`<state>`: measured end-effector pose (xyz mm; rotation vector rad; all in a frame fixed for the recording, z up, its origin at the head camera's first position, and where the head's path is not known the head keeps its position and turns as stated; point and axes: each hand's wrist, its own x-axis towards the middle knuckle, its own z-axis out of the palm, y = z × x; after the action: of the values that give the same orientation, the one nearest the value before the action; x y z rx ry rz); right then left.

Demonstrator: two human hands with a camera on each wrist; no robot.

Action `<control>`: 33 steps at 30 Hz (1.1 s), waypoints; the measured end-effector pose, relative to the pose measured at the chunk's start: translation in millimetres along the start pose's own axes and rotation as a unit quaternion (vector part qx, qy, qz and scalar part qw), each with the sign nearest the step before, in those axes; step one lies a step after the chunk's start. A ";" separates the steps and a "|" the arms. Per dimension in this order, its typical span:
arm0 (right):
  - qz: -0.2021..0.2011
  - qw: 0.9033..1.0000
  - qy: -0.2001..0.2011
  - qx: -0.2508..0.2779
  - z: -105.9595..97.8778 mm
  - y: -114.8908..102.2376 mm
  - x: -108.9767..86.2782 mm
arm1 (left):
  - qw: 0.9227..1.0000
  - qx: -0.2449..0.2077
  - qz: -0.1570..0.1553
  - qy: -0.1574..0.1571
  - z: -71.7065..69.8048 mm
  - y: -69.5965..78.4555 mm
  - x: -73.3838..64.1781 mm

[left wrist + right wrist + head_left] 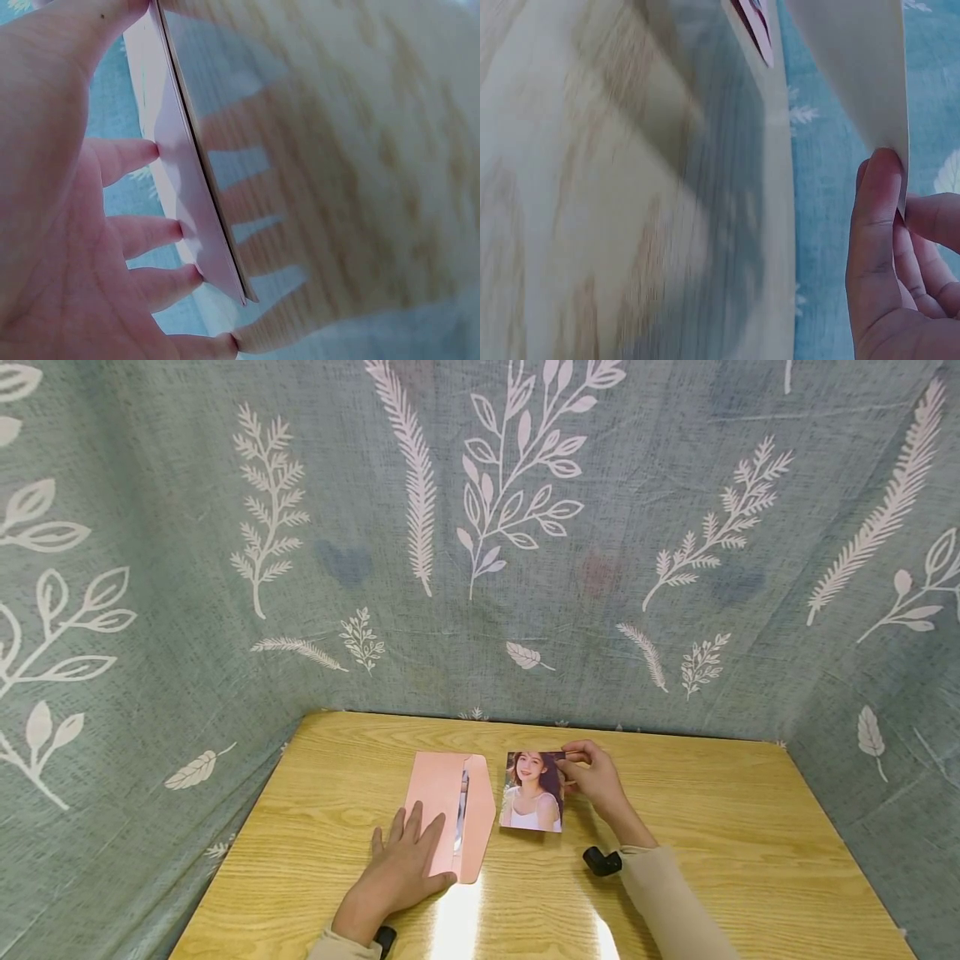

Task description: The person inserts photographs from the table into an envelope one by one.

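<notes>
A pink envelope [433,772] lies on the table with its flap [480,814] unfolded to the right. Through its opening shows part of a glossy picture [461,814]. My left hand [405,868] rests on the envelope's lower left part, fingers spread; in the left wrist view its fingertips touch the envelope [180,172]. Just right of the flap, my right hand [597,783] pinches a portrait photo [531,797] by its upper right edge. It shows a long-haired person in a white top. The photo's pale back [862,67] faces the right wrist camera, raised off the table.
The wooden table [712,827] extends around both hands, with bright glare near its front edge. A blue-grey leaf-patterned cloth [450,668] hangs behind it and at both sides. Small black devices [602,861] sit at the wrists.
</notes>
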<state>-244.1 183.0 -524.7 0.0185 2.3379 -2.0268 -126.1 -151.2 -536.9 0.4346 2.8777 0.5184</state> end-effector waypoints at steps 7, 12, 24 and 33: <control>0.000 1.000 0.005 -0.003 15.7 1.1 1.8 | 1.000 0.004 0.000 -0.001 0.3 -0.8 0.6; -0.003 1.000 0.011 0.003 24.8 1.4 2.3 | 1.000 0.007 -0.001 -0.001 2.1 -1.6 0.6; 0.002 1.000 0.009 0.014 47.5 3.5 4.8 | 1.000 0.003 -0.004 0.000 1.3 -0.5 0.5; -0.002 1.000 0.010 -0.010 59.3 9.2 5.4 | 1.000 -0.003 0.000 -0.003 -0.7 0.5 -0.2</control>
<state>-247.4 125.5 -542.4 0.0340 2.3715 -2.0132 -125.9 -151.1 -536.0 0.4335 2.8692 0.5238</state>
